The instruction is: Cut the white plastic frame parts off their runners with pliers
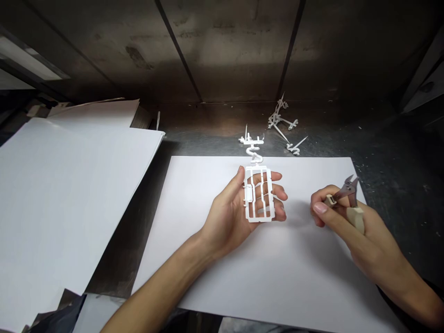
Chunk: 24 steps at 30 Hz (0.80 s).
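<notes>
My left hand (239, 210) holds a white plastic parts frame (258, 192) flat across its fingers, palm up, above a white sheet (263, 273) on the table. A curly runner of the frame sticks out beyond the fingertips. To the right, my right hand (350, 226) grips small cutting pliers (347, 192) with cream handles; their metal jaws point up and away and are slightly apart. The pliers are a hand's width from the frame and do not touch it.
Cut white plastic scraps (282, 120) lie on the dark table beyond the sheet. Large white sheets (58, 194) are stacked at the left. A dark metal wall (222, 51) closes the back. Something dark (58, 314) lies at the lower left.
</notes>
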Motion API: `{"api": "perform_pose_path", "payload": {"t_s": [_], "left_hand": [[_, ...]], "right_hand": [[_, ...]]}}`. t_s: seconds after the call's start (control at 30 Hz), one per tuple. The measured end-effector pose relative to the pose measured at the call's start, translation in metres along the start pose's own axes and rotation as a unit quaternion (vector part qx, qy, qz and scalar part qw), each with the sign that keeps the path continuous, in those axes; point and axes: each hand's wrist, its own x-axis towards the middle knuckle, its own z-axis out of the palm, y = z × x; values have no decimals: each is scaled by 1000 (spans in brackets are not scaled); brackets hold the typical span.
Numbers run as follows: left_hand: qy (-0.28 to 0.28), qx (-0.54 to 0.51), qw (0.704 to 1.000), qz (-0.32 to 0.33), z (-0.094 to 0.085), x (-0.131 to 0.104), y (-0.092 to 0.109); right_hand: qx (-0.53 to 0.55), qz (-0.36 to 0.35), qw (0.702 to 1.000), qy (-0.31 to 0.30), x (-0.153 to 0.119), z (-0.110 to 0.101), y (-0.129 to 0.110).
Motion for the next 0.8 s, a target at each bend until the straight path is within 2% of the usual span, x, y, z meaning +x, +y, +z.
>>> {"api": "perform_pose_path", "payload": {"t_s": [0.3,0.4,0.53,0.67,0.8], "left_hand": [[13,-7,1000,-5,-2,2,-3],[11,96,995,-1,-4,2,-5],[-23,274,962,-10,-2,-5,-3],[-52,329,943,7,3,-11,3],[-84,339,937,2,3,-11,10]], "right_hand": [[3,-13,1000,0,0,2,-3],[6,-17,1000,-1,-1,4,-6],[-29,37,999,-24,-1,7,-9],[-37,82,993,-81,-1,5,-10],[-50,87,989,-105,-1,4,-12]]}}
